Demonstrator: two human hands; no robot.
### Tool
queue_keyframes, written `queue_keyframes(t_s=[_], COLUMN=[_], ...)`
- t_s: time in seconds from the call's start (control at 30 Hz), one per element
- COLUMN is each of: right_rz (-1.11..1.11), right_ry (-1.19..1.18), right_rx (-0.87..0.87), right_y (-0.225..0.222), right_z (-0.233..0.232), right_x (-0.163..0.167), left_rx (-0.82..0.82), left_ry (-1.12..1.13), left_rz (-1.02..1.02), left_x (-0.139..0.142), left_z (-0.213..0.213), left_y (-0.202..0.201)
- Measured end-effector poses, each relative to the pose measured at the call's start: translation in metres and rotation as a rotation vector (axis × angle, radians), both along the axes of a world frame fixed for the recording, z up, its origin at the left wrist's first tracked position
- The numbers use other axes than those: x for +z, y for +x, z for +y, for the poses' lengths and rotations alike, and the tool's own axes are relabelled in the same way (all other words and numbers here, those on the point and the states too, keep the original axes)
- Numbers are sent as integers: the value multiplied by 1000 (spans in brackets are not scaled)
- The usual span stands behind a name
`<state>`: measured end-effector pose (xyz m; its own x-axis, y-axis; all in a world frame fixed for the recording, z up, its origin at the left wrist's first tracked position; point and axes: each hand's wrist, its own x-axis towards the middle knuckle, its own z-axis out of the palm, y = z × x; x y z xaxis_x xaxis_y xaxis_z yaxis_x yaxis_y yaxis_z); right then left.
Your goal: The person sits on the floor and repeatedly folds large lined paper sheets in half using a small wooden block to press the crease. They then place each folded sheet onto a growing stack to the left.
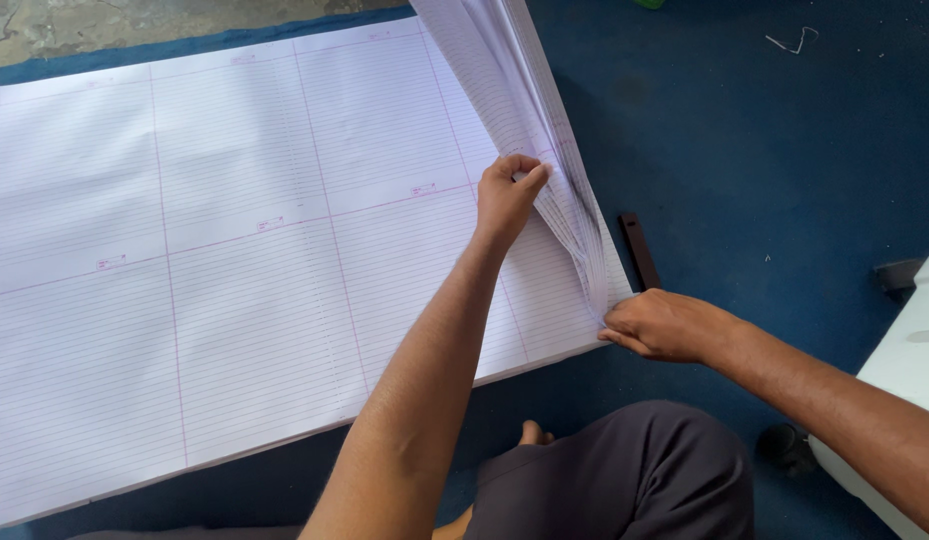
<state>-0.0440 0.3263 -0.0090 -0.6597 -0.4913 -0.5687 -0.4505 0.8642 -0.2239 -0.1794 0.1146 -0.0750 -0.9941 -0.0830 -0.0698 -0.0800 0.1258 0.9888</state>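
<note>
Left hand point(504, 195): raised above the stack, fingers curled shut on the lifted sheets point(544, 150), thumb pressed against their fanned edges.
Right hand point(659, 325): low at the near right corner of the stack, fingertips pinched closed on the bottom corner of those same sheets where they meet the flat pile.
Lifted sheets: peeled up from the right edge, curving upward and away toward the top of the view (edges splayed like a fan).
Ruled paper stack point(214, 260): large white sheets with fine lines and pink dividing rules, lying flat on the blue floor covering point(774, 160), filling the left and centre.
Dark strip point(639, 250): narrow, lying on the blue covering just beside the right edge of the stack, near the right hand.
White object point(909, 350): at the far right edge, only partly seen.
Knee in dark trousers point(624, 470): bottom centre, between the two forearms.
</note>
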Motion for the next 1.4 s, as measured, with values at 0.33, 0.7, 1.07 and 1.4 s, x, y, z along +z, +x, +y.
queue_keyframes(t_s=[0.33,0.7,1.07,1.4], right_rz=[93,138,-1,-77], right_ry=[97,-260,-451,-638], right_rx=[12,-691,-982,-1192], right_y=[2,-38,-55,-48], right_z=[-13,-35,-37,-28], right_x=[22,38,9,3], left_rx=[3,-14,0,23], left_ry=[29,84,157,299], left_rz=[91,44,144,33], left_x=[1,0,-7,1], left_z=[-1,0,4,1], left_y=[5,4,-1,-9])
